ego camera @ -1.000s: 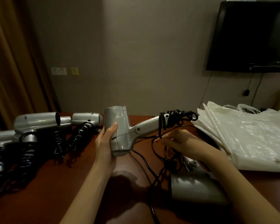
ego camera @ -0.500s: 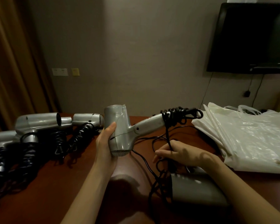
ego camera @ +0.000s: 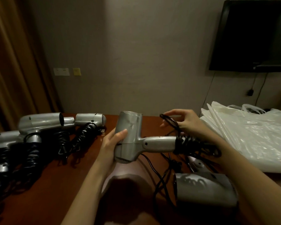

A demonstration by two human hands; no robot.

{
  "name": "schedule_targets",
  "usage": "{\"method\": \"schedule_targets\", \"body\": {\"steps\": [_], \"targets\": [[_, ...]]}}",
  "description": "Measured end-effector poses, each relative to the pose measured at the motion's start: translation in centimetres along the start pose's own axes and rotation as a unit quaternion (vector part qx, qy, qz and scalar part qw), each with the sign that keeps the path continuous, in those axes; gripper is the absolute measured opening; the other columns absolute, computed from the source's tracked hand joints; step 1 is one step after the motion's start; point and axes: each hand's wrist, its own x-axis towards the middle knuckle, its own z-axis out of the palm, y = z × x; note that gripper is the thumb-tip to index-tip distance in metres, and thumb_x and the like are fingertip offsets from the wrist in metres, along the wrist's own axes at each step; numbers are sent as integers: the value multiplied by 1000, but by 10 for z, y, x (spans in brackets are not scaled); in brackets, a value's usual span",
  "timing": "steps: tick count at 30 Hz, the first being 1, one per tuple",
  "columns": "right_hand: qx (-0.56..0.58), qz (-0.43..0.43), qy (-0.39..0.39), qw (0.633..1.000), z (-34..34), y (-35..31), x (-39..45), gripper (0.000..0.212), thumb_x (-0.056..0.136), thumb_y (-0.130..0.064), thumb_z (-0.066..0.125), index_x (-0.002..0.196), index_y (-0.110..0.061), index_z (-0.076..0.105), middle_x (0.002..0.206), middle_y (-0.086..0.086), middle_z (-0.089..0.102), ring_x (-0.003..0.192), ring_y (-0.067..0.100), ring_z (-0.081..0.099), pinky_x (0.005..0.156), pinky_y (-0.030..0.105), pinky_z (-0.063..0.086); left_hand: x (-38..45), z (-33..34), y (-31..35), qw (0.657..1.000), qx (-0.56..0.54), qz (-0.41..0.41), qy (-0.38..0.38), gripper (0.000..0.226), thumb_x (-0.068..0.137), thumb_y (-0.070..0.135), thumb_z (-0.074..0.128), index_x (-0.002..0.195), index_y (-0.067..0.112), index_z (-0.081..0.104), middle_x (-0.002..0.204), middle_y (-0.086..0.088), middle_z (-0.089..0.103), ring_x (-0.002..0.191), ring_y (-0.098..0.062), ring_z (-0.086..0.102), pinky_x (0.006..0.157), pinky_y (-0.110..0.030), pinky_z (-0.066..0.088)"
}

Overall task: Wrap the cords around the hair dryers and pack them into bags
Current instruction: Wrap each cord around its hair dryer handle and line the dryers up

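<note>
- At far left, on the dark reddish-brown wooden surface [ego camera: 44,181], lies a row of silver plastic hair dryers with coiled black cords [ego camera: 39,125], their cords bunched in front of them.
- The left hand [ego camera: 111,143] grips the barrel of a silver hair dryer held above the surface [ego camera: 130,137], thumb on its near side, the other fingers hidden behind it. The handle points right.
- A black cord [ego camera: 185,143] is wound in several turns around the end of that handle, with loose lengths trailing down to the surface.
- The right hand [ego camera: 183,121] is above the handle, its fingers [ego camera: 170,113] pinching a loop of the cord just over the wound turns.
- Below the right forearm, another silver hair dryer lying on its side [ego camera: 204,189] rests on the surface, loose cord beside it.
- At right lies a stack of flat translucent white plastic bags [ego camera: 250,135]; nothing can be seen inside them.
</note>
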Motion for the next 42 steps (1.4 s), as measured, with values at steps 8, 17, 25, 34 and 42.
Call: {"method": "schedule_targets", "body": {"steps": [8,17,25,34,42], "targets": [[-117,-110,65,985,11,-93,-44,20,98,-28,50,108,-21,67,96,-8,69,91,4,64,82,20,48,-1,3,-3,998,42,38,23,39,58,45,72,90,22,74,83,-5,72,72,-18,67,58,-24,53],[-340,-4,7,940,1,-111,-50,35,98,-44,44,107,-20,67,99,-6,65,86,12,62,83,29,50,-3,9,-2,995,91,36,1,31,60,48,70,87,34,74,79,3,72,70,-10,68,57,-20,51],[-208,48,93,972,5,-113,-51,59,98,-55,31,70,-6,49,66,11,46,53,14,49,61,28,36,-1,3,-3,995,82,52,39,45,60,47,71,97,23,71,83,0,73,73,-14,69,58,-21,52],[-60,69,141,986,2,-111,-41,48,97,-52,39,85,-10,60,60,-5,52,49,4,50,57,22,42,-1,4,-3,993,92,63,22,62,60,48,71,111,13,66,87,2,74,77,-11,70,60,-18,51],[-41,-104,182,977,7,-90,-67,4,86,-16,69,85,-19,68,73,-10,69,69,-2,65,70,17,51,4,-1,-11,984,137,87,69,84,54,53,74,129,16,61,110,-1,72,99,-16,70,69,-20,55]]}}
